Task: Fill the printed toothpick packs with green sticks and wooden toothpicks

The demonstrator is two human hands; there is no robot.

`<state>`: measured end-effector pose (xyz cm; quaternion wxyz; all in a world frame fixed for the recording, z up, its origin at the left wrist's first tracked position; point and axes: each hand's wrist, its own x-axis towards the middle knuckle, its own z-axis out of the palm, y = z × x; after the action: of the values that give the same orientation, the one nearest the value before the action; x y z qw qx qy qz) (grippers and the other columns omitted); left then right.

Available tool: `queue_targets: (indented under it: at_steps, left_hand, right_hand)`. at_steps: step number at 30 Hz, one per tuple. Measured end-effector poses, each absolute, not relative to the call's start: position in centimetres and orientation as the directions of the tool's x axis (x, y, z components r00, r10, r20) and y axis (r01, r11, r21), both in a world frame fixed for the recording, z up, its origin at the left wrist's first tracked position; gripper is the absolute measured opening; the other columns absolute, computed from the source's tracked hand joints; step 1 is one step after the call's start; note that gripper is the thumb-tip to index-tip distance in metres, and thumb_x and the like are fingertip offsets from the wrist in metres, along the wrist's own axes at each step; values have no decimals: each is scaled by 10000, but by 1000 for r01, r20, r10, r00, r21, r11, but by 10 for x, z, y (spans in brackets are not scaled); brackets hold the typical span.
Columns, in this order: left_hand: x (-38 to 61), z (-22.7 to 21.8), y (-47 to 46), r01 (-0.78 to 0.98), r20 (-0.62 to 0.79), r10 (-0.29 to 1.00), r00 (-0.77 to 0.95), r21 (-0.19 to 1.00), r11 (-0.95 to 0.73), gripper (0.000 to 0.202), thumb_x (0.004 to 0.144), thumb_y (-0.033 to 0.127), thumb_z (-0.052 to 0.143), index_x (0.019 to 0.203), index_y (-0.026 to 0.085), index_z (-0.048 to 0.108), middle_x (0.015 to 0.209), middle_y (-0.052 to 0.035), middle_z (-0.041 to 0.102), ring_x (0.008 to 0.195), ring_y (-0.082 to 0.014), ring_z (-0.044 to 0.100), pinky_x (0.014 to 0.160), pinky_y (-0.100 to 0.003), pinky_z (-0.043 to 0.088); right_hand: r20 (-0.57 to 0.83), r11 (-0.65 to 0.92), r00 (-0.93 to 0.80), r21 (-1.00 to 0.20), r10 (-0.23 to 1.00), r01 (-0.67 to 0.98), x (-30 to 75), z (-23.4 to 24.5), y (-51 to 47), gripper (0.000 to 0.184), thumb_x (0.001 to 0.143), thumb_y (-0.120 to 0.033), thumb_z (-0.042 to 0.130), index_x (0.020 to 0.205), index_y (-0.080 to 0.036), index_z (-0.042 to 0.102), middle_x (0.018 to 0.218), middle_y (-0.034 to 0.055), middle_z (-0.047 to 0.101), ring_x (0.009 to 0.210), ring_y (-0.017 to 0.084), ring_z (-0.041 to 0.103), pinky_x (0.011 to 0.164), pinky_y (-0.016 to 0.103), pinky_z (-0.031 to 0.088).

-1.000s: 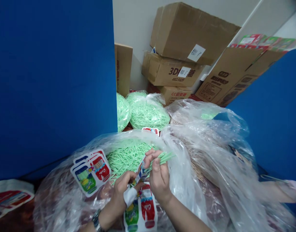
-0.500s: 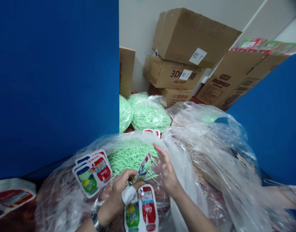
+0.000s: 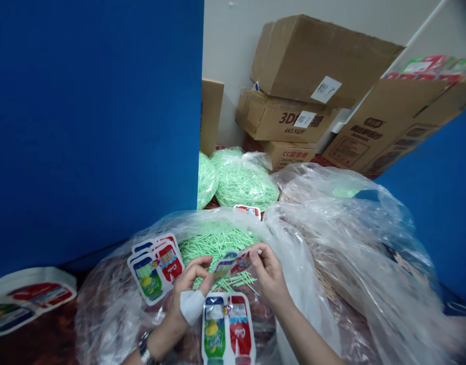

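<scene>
My left hand [image 3: 191, 286], with a white wrap at the thumb base and a watch [image 3: 145, 350] on the wrist, has its curled fingers and thumb at the near left edge of a flat printed packet [image 3: 233, 263]. Between finger and thumb of my right hand [image 3: 269, 274] is the packet's right end. The packet is tilted over a heap of green sticks [image 3: 214, 243] in an opened clear bag. Below the hands lies another Cola-and-green-bottle packet [image 3: 229, 329]. To the left, several like packets [image 3: 157, 271] overlap on the plastic.
Tied bags of green sticks [image 3: 246, 185] sit behind, near stacked cardboard boxes [image 3: 294, 119]. Crumpled clear plastic [image 3: 354, 228] covers brown sticks at right. A packet stack [image 3: 31, 299] is at far left. Blue panels [image 3: 96, 126] flank both sides.
My right hand has closed from open onto the packet's right end. The packet has turned from steeply upright to flatter and wider in view. The view has shifted slightly left.
</scene>
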<state>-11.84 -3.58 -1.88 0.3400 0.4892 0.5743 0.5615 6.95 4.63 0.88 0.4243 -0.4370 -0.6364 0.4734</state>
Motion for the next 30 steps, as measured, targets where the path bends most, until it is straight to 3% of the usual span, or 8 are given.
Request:
queue_targets:
  at_steps: [4, 10, 12, 15, 18, 21, 26, 30]
  left_hand:
    - [-118, -18, -37, 92, 60, 968, -245, 995, -38, 431, 687, 335, 763, 1061, 197, 599, 1146, -106, 676, 984, -252, 655, 799, -337, 549]
    - [-139, -20, -53, -54, -116, 981, -155, 993, 109, 246, 746, 322, 731, 896, 136, 672, 891, -61, 757, 791, -221, 689, 719, -313, 556]
    - [-152, -25, -64, -125, -163, 969, -185, 982, 142, 322, 717, 321, 759, 963, 139, 660, 921, -63, 760, 811, -231, 696, 733, -328, 562]
    - [-174, -38, -78, -112, -200, 918, -343, 979, 172, 431, 724, 363, 746, 1070, 140, 617, 951, -81, 757, 821, -248, 701, 766, -380, 564]
    - [-199, -55, -82, 262, -4, 834, -551, 949, 177, 367, 751, 412, 701, 991, 139, 649, 965, -104, 730, 890, -279, 672, 834, -431, 527]
    - [-220, -68, -77, 689, 340, 748, -570, 693, 210, 349, 760, 448, 662, 931, 144, 672, 1155, -156, 633, 1101, -337, 552, 972, -492, 412]
    - [-233, -75, -65, 744, 424, 626, -655, 508, 434, 754, 739, 501, 654, 1346, 112, 435, 1401, -206, 398, 1291, -376, 361, 1067, -520, 292]
    - [-225, -70, -66, 793, 510, 615, -602, 473, 383, 782, 755, 463, 666, 1389, 97, 393, 1487, -219, 271, 1360, -393, 262, 1110, -523, 238]
  right_hand:
    - [98, 189, -429, -966, 898, 177, 62, 7, 38, 212, 922, -414, 486, 855, -219, 537, 766, -2, 540, 697, 150, 519, 633, 258, 419]
    - [13, 182, -548, -950, 837, 256, 72, -2, 30, 271, 932, -399, 452, 1156, -248, 482, 1017, 50, 608, 912, 198, 595, 785, 317, 471]
    - [-63, 296, -622, -839, 781, 456, 83, -10, 31, 317, 899, -405, 503, 1173, -247, 502, 1088, 80, 609, 959, 231, 594, 836, 362, 459]
    - [-248, 505, -662, -478, 707, 719, 97, -27, 31, 375, 768, -429, 666, 1075, -222, 604, 1032, 115, 627, 965, 309, 582, 863, 440, 427]
    - [-322, 593, -632, -222, 705, 774, 102, -39, 29, 458, 681, -448, 741, 1053, -203, 631, 1041, 138, 621, 1025, 353, 549, 893, 470, 395]
    - [-352, 602, -633, -206, 690, 771, 101, -44, 30, 460, 686, -478, 728, 1030, -194, 618, 1050, 130, 623, 1024, 333, 557, 895, 442, 387]
    - [-362, 501, -607, -348, 708, 792, 104, -50, 35, 337, 728, -418, 694, 929, -187, 554, 963, 79, 645, 905, 244, 604, 758, 309, 401]
    - [-316, 472, -615, -424, 723, 773, 105, -59, 36, 166, 823, -357, 593, 818, -203, 531, 844, 26, 650, 780, 180, 609, 664, 250, 367]
